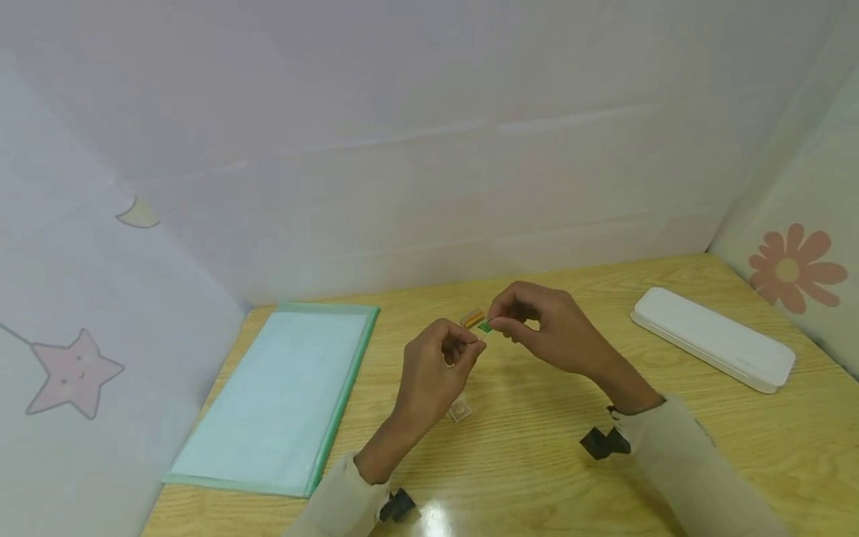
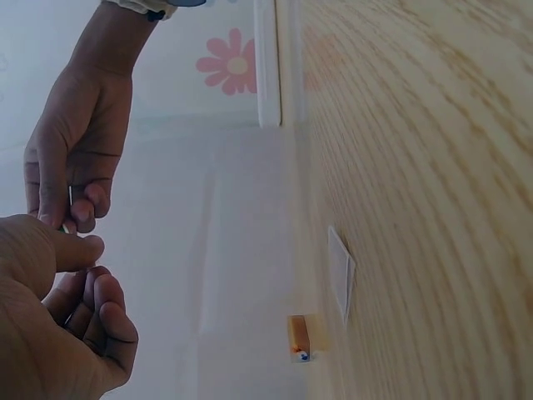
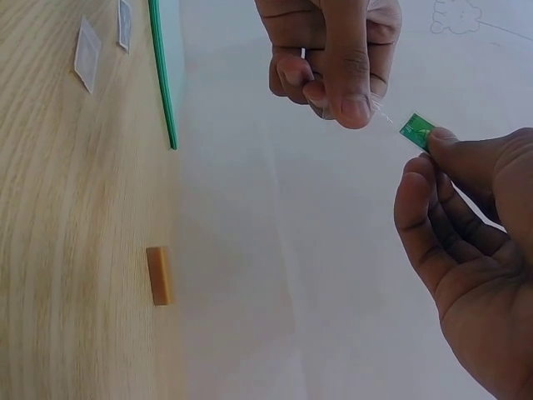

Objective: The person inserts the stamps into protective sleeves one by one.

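Close together over the table, both hands work at fingertip height. My right hand (image 1: 546, 328) pinches a small green square piece (image 3: 416, 129) between thumb and forefinger, one printed corner sticking out. My left hand (image 1: 436, 365) faces it, thumb and forefinger pinching a scrap of clear film (image 3: 381, 109) that shows as thin shiny edges. A narrow gap lies between the film and the green piece in the right wrist view. Below the left hand, a small clear square packet (image 1: 460, 409) lies on the table, partly overlapped by the wrist in the head view.
An orange-brown block (image 3: 158, 276) sits on the table behind the hands. At left lies a green-edged clear folder (image 1: 268, 395) with white sheets. A white oblong case (image 1: 711, 339) rests at right. Pale walls stand behind and on both sides of the wooden table (image 1: 537, 462).
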Action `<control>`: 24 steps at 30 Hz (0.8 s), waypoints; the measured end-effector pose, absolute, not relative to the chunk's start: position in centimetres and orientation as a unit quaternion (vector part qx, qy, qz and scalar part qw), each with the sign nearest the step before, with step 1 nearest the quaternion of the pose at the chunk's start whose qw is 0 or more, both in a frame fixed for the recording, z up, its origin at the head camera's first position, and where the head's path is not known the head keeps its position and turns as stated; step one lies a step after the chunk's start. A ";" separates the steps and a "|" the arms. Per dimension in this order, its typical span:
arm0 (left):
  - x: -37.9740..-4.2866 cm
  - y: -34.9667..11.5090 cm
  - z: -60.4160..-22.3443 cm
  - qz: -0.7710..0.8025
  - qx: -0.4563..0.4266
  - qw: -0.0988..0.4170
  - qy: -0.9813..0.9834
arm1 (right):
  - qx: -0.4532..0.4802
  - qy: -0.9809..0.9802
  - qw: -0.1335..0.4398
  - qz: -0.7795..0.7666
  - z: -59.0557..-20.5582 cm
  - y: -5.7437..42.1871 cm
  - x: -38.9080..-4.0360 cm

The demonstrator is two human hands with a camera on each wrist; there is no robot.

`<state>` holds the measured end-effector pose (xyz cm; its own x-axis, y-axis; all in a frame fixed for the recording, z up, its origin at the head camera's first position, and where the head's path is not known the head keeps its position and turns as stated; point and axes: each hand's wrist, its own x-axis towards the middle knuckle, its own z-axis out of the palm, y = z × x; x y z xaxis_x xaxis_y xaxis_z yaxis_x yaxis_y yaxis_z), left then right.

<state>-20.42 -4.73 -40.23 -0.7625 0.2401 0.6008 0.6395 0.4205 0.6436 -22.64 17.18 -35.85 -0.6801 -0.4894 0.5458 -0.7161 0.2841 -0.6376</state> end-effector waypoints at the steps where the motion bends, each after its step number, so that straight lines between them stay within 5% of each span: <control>1: -20.4 -4.7 -40.2 -0.465 -0.269 0.215 -0.815 | 0.382 -0.792 0.123 0.460 -35.8 17.1 -22.7; 24: -20.1 -4.5 -40.2 -0.460 -0.272 0.202 -0.821 | 0.385 -0.778 0.125 0.480 -35.7 16.9 -22.4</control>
